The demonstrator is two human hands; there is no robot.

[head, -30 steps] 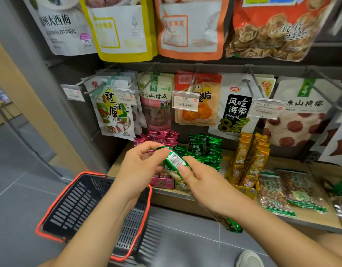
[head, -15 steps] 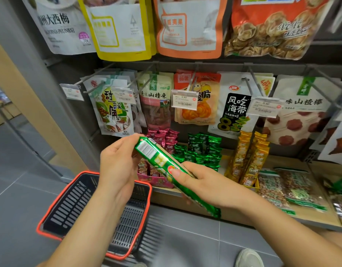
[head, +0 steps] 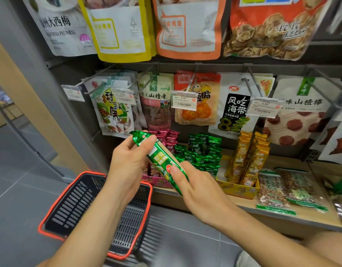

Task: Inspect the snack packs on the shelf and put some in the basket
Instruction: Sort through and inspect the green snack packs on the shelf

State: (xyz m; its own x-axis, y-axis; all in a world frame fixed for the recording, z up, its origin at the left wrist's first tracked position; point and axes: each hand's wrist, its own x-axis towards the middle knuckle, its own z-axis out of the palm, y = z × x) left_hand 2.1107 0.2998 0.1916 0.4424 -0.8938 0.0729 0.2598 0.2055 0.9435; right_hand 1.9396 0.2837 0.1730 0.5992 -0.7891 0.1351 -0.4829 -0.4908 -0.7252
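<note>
A long green snack pack [head: 160, 158] lies slanted between both hands, in front of the shelf. My left hand [head: 127, 164] grips its upper end with thumb and fingers. My right hand [head: 197, 189] holds its lower end, thumb pressed on the front. Below my left arm stands a black basket with an orange rim [head: 56, 207] on the floor; no pack shows inside it. More green packs [head: 203, 153] stand on the wooden shelf [head: 293, 218] behind my hands.
Pink packs [head: 169, 138] and yellow packs [head: 249, 158] flank the green ones. Clear nut bags [head: 287, 189] lie at the right. Hanging pouches on metal hooks with price tags [head: 183, 100] fill the wall above. Grey floor tiles lie to the left.
The pack has been turned over from its barcode side to its printed front and lifted higher. My left hand has shifted from its side to its top end.
</note>
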